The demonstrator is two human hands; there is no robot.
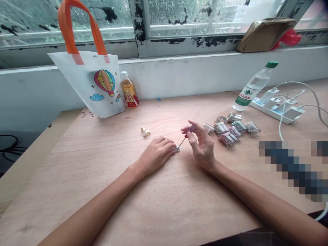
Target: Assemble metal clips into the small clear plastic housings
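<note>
My right hand [202, 147] is closed around the purple-red handle of a small screwdriver [182, 141]. Its thin metal shaft slants down to the left, and the tip meets a small clear plastic piece [176, 148] lying on the table. With its fingers pressed together, my left hand [159, 152] holds that piece at its left side, covering part of it. What exactly the piece is, I cannot make out. Right of my right hand lies a group of small clear plastic cases [221, 128], some with pinkish edges.
The wooden table [133, 212] carries a crumpled beige scrap [145, 132], a white bag [77, 82] with orange handles and a drink bottle [130, 90]. At right stand a water bottle [252, 87] and a power strip [276, 109] with white cables. A blue scrap [159, 99] lies near the wall.
</note>
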